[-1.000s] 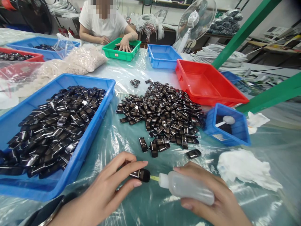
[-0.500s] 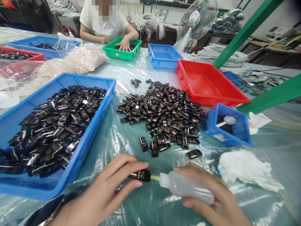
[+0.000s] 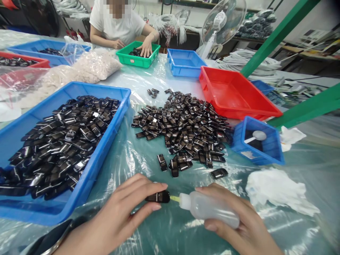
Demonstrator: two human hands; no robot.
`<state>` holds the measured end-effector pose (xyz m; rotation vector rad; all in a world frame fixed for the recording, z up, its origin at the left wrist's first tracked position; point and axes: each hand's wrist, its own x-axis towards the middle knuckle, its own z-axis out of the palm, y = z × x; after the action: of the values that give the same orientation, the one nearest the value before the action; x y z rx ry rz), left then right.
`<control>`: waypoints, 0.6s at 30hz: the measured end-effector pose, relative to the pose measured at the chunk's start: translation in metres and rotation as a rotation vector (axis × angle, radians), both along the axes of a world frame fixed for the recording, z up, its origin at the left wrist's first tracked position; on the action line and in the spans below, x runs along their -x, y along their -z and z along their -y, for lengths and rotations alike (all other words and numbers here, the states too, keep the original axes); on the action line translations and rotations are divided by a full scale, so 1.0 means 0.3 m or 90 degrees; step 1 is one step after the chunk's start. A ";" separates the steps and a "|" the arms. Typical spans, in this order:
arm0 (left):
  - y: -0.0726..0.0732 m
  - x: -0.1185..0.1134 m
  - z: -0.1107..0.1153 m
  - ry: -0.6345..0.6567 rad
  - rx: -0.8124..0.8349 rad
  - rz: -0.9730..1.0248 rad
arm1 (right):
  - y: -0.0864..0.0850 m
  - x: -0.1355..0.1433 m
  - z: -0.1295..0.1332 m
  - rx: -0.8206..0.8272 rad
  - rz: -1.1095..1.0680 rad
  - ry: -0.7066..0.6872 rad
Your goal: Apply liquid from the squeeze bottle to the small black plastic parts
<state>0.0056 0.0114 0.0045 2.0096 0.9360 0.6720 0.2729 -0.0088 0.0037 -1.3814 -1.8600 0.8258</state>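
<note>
Between thumb and fingers, my left hand pinches a small glossy black plastic piece by its sides, just above the table. My right hand is wrapped round a translucent squeeze bottle, tipped on its side with its white cap toward the left. The bottle's thin yellowish nozzle meets the right end of the black piece, or nearly so. Beyond my hands lies a heap of similar black pieces, with a single loose piece nearer my right hand.
At left stands a blue tray full of black pieces. A red tray, a small blue bin holding a white spoon, and a crumpled white cloth are at right. Opposite, a co-worker reaches into a green tray.
My right hand and the bottle have shifted very slightly left. My left hand keeps its pinch on the black piece. The co-worker's hand has moved right within the green tray.
</note>
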 end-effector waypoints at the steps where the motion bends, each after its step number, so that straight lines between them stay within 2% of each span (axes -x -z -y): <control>1: 0.001 0.001 0.002 0.002 0.000 0.000 | -0.003 0.003 0.000 0.003 -0.004 0.002; 3: 0.005 0.001 0.006 -0.003 0.013 -0.005 | -0.011 0.004 -0.003 0.027 -0.016 0.006; 5: 0.010 0.000 0.005 -0.046 0.035 -0.007 | -0.017 -0.001 -0.012 0.069 -0.022 0.019; 9: 0.016 -0.006 -0.010 -0.236 0.084 0.023 | -0.010 -0.026 -0.049 0.135 -0.038 0.064; 11: 0.015 -0.010 -0.018 -0.288 0.110 0.049 | 0.005 -0.028 -0.068 0.143 -0.081 0.086; 14: 0.008 -0.017 -0.020 -0.291 0.154 0.077 | 0.034 -0.007 -0.083 0.115 -0.119 0.096; 18: 0.006 -0.023 -0.012 -0.269 0.177 0.076 | 0.065 0.024 -0.076 0.005 -0.041 0.096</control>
<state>0.0125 0.0151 0.0028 1.5237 1.3193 0.8280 0.2655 0.0139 -0.0158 -1.4631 -1.6830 0.7930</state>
